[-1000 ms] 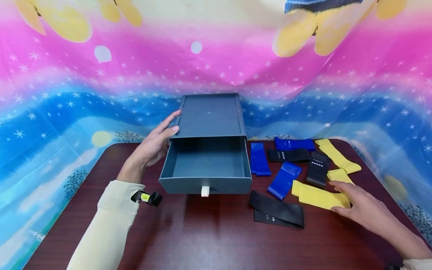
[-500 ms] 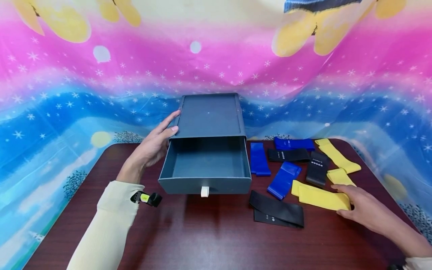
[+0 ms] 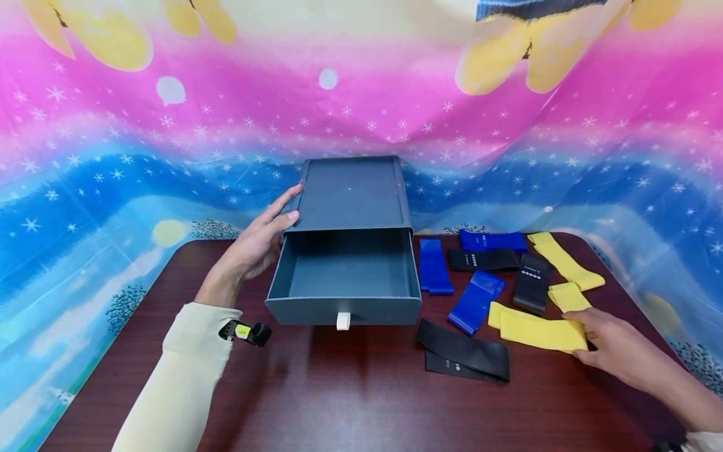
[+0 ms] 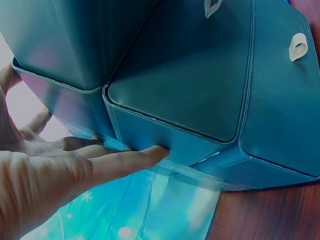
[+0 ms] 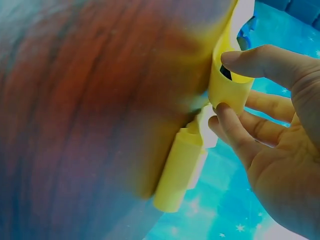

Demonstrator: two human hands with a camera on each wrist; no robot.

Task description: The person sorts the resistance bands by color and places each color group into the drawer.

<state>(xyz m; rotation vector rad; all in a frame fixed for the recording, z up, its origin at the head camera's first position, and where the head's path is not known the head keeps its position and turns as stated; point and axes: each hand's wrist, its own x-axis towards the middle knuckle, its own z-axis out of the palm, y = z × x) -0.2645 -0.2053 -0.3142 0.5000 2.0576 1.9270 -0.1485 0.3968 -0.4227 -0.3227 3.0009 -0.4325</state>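
Note:
A dark grey drawer unit (image 3: pixel 350 194) stands mid-table with its top drawer (image 3: pixel 343 311) pulled out, nothing inside it. My left hand (image 3: pixel 243 248) rests on the unit's left side, thumb at the top edge; the left wrist view shows its fingers (image 4: pixel 135 162) lying straight against the wall. On the right, my right hand (image 3: pixel 621 348) pinches the right end of a folded yellow resistance band (image 3: pixel 536 329). In the right wrist view the thumb and a finger sit on opposite edges of that yellow band (image 5: pixel 230 92).
Right of the unit lie several more loop bands: blue (image 3: pixel 477 301), black (image 3: pixel 531 282) and yellow (image 3: pixel 567 260). One black band (image 3: pixel 463 351) lies nearest the front. Two shut drawers with white tabs (image 4: pixel 298 47) show below the top one. A patterned cloth (image 3: pixel 361 113) hangs behind the table.
My right hand has moved slightly right and closed its fingers onto the yellow band's end. The left hand, drawer unit and other bands have stayed put.

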